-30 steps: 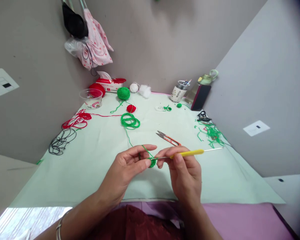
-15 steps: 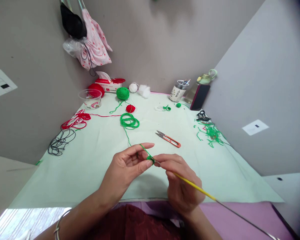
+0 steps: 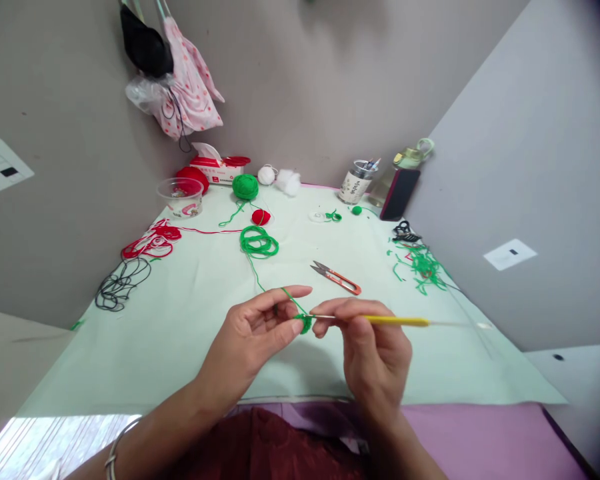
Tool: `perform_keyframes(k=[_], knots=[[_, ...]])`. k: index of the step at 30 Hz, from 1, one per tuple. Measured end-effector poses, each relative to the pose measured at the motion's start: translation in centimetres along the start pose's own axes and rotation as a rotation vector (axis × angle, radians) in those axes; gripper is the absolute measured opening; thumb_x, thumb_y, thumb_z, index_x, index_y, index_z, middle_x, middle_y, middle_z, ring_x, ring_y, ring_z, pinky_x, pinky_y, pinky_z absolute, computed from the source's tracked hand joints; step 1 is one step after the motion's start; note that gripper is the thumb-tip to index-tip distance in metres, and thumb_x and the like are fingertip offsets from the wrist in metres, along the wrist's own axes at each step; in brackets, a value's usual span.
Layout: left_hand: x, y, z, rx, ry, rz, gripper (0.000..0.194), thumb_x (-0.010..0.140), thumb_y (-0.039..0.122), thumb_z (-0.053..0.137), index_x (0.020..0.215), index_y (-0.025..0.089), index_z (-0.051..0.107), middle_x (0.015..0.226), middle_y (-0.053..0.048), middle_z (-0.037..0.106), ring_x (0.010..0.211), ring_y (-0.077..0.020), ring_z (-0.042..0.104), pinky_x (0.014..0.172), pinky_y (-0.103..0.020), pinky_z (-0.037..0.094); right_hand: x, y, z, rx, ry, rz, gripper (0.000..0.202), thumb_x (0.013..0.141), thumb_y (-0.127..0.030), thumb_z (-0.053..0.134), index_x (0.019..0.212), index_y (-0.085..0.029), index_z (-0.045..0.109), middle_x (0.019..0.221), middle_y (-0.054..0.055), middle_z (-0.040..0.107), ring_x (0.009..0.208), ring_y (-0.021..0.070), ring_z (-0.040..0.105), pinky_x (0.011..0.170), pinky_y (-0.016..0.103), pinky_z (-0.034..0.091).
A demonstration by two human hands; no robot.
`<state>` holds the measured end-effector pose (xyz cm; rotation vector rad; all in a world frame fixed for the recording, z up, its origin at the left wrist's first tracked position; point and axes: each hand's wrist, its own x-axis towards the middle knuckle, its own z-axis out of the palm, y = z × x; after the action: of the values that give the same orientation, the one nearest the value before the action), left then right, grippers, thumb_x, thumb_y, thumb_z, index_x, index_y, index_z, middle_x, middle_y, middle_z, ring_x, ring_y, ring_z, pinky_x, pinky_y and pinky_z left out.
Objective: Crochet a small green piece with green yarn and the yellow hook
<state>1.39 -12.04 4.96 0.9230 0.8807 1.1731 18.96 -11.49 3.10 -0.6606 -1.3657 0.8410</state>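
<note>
A small green crocheted piece (image 3: 305, 324) is pinched between the thumb and fingers of my left hand (image 3: 255, 333). Green yarn (image 3: 254, 270) runs from a loose coil (image 3: 260, 242) over my raised left index finger to the piece. My right hand (image 3: 373, 347) grips a yellow-handled crochet hook (image 3: 397, 321), held nearly level. Its metal tip meets the top of the green piece, and its far end is blurred on the right. Beyond my hands lie orange-handled thread snips (image 3: 336, 277).
Green (image 3: 245, 187) and red (image 3: 261, 217) yarn balls sit beyond the coil. A plastic tub (image 3: 185, 205) and dark cord (image 3: 123, 285) are left. Green scraps (image 3: 425, 267), a phone (image 3: 401, 195) and a pen cup (image 3: 356, 183) are right.
My right hand has turned, swinging the hook from a downward slant to nearly level. More of the green piece shows at my left fingertips, and my left hand has barely moved.
</note>
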Motion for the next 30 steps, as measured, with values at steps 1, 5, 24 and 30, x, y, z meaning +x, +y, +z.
perform_keyframes(k=[1, 5, 24, 30], knots=[[0.0, 0.0, 0.0, -0.003, -0.003, 0.001, 0.029, 0.086, 0.027, 0.089, 0.114, 0.033, 0.088, 0.086, 0.0, 0.068, 0.084, -0.0138, 0.063, 0.083, -0.024, 0.054, 0.1, 0.1, 0.0, 0.063, 0.012, 0.055, 0.022, 0.112, -0.024, 0.053, 0.108, -0.024, 0.075, 0.101, 0.006, 0.083, 0.075, 0.0158, 0.077, 0.069, 0.032, 0.065], [0.0, -0.2, 0.0, -0.011, -0.016, 0.008, 0.027, 0.087, 0.029, 0.088, 0.114, 0.033, 0.088, 0.087, 0.001, 0.067, 0.083, -0.013, 0.062, 0.084, -0.023, 0.054, 0.5, 0.4, 0.1, 0.229, 0.009, 0.169, 0.021, 0.112, -0.028, 0.056, 0.104, -0.024, 0.075, 0.099, 0.003, 0.084, 0.073, 0.0128, 0.077, 0.069, 0.027, 0.065], [-0.2, 0.0, 0.2, 0.183, 0.047, 0.084, 0.032, 0.085, 0.023, 0.084, 0.117, 0.028, 0.086, 0.082, 0.002, 0.068, 0.083, -0.0147, 0.067, 0.087, -0.027, 0.055, 0.0, -0.6, -0.9, -0.285, -0.209, -0.229, 0.025, 0.108, -0.012, 0.054, 0.117, -0.023, 0.074, 0.103, 0.006, 0.081, 0.098, 0.0195, 0.076, 0.082, 0.035, 0.063], [-0.2, 0.0, 0.5, 0.01, 0.036, 0.012, 0.036, 0.082, 0.023, 0.09, 0.118, 0.029, 0.086, 0.079, 0.003, 0.069, 0.078, -0.0118, 0.065, 0.081, -0.023, 0.053, -0.7, 0.1, -0.6, -0.541, -0.172, -0.39, 0.026, 0.108, -0.013, 0.055, 0.121, -0.026, 0.074, 0.103, 0.007, 0.08, 0.092, 0.02, 0.078, 0.073, 0.033, 0.066]])
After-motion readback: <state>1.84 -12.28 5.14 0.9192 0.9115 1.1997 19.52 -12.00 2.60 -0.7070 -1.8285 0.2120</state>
